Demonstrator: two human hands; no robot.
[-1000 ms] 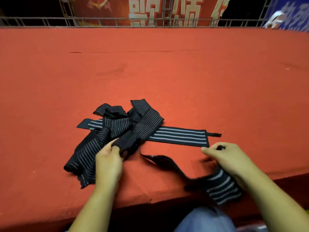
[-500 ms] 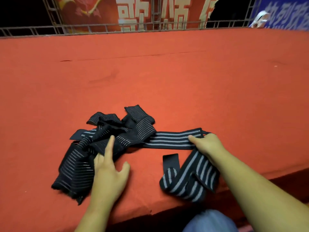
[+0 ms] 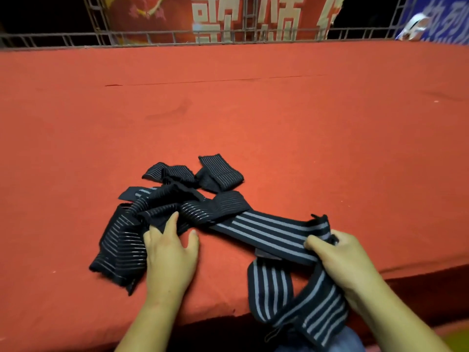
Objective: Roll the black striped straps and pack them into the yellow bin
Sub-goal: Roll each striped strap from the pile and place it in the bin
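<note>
A tangled heap of black striped straps (image 3: 162, 212) lies on the red carpeted surface (image 3: 253, 118) near its front edge. My left hand (image 3: 168, 252) rests on the heap's near side with fingers spread and straight. One long strap with grey stripes (image 3: 266, 232) runs from the heap to the right. My right hand (image 3: 335, 257) grips that strap at its right end, and a looped length of it (image 3: 299, 298) hangs over the front edge below the hand. The yellow bin is not clearly in view.
The red surface stretches far back to a metal railing (image 3: 177, 39) with red and blue banners behind it. The front edge (image 3: 228, 318) runs just below my hands. A sliver of yellow-green (image 3: 459, 341) shows at the bottom right corner.
My left hand let go of the heap and now lies flat on it. My right hand pulled the long strap's end nearer, and the loose length folded into a loop over the edge.
</note>
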